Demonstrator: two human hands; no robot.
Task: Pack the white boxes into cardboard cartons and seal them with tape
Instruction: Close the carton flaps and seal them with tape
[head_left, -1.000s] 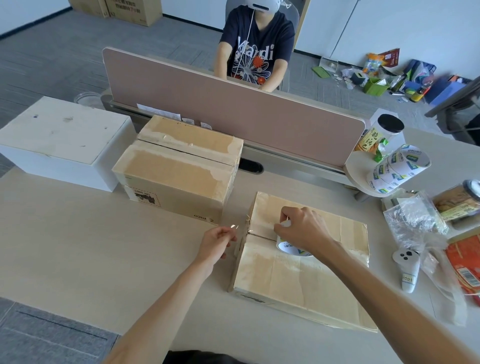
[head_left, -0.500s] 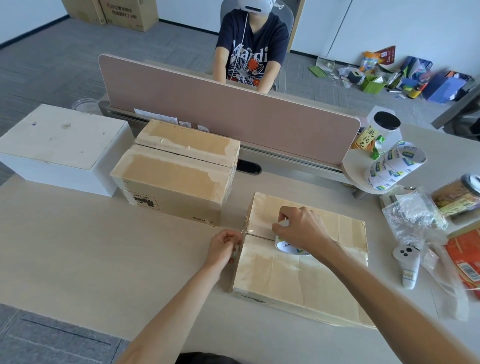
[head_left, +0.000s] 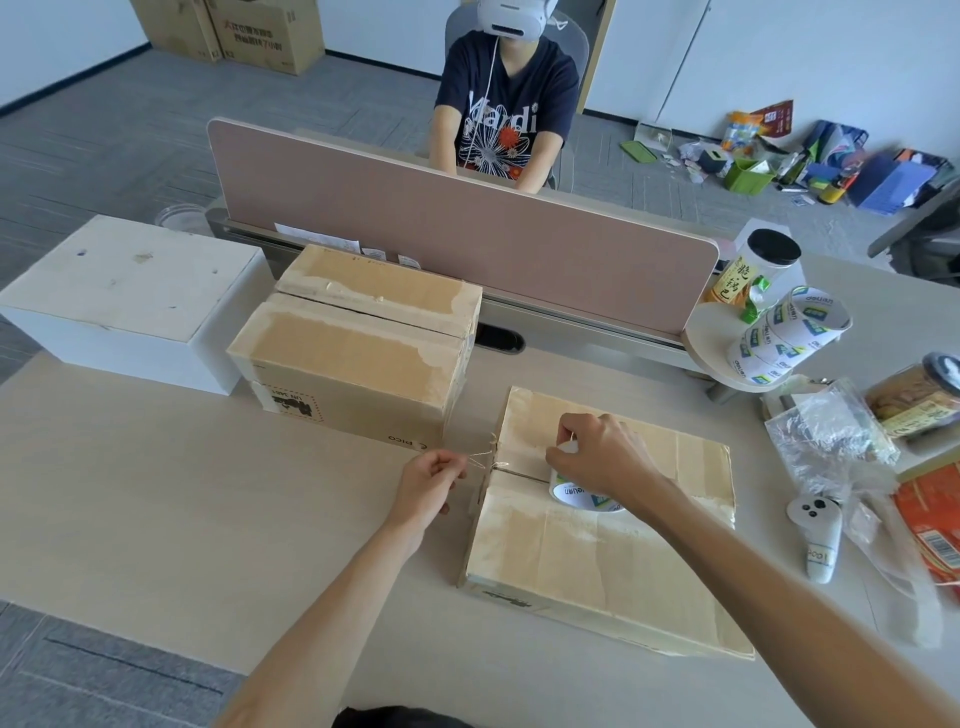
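Pale wooden tabletop (head_left: 208, 493) carries a flat brown cardboard carton (head_left: 613, 561). On its top, right hand (head_left: 608, 457) fingers curl round a white printed tape roll (head_left: 576, 493). Just left of the carton, left hand (head_left: 428, 483) fingers pinch the clear tape end (head_left: 480, 462).

Desktop (head_left: 182, 493) open at 9 o'clock of flat carton (head_left: 597, 561); taller carton (head_left: 353, 358) blocks 11 o'clock, divider panel (head_left: 467, 234) 12, controller (head_left: 818, 535) and plastic bag (head_left: 826, 436) 3.

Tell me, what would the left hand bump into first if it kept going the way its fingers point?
The left hand would likely meet the near carton at its left edge, just past the tape it pinches; depth unclear.
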